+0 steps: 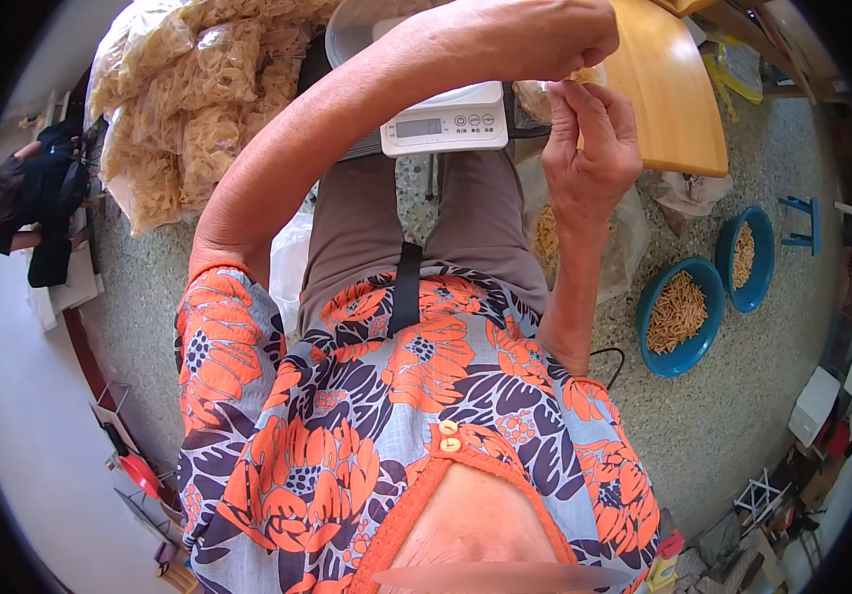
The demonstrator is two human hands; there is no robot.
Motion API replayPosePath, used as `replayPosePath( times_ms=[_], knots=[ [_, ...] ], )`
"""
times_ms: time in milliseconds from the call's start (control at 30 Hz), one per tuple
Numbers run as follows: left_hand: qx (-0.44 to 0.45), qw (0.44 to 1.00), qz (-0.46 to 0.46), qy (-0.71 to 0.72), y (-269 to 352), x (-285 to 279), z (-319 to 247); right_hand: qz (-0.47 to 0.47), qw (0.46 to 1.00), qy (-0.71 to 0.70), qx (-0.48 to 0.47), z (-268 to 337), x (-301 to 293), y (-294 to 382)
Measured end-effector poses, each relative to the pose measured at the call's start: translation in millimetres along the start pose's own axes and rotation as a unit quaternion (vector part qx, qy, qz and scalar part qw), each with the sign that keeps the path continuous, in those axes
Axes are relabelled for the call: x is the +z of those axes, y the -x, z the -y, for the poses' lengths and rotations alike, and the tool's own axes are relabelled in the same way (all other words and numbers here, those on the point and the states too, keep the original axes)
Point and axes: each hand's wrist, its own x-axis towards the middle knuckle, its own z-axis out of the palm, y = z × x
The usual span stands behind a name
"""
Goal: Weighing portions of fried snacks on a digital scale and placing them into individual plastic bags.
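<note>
My left arm reaches across the kitchen scale, and my left hand (578,37) is curled at the upper right with its fingertips partly hidden. Just below it, my right hand (595,137) pinches thumb and forefinger together. Between the hands is what looks like the edge of a small clear plastic bag with pale yellow contents (588,75). A white digital kitchen scale (447,128) stands before me, its pan partly covered by my left forearm. Beside the scale, a clear bag of tan pieces (533,100) shows in part.
Large clear bags of tan dried flakes (203,96) are heaped at left. A wooden board (663,96) lies at right. Two blue basins, one nearer (678,315) and one farther (745,258), hold tan pieces on the floor near a blue stool (801,225). Another person (36,197) is at far left.
</note>
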Motion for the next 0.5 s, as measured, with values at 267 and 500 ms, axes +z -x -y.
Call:
replayPosePath(
  times_ms=[267,500],
  knots=[
    [0.027,0.986,0.119,-0.113,-8.7,9.9,7.9,0.008,1.0,-0.014,-0.01,-0.9,1.8,0.7],
    [-0.017,0.986,0.153,-0.066,-9.7,-11.3,0.3,-0.014,1.0,0.009,-0.011,-4.1,0.7,-2.7]
  ],
)
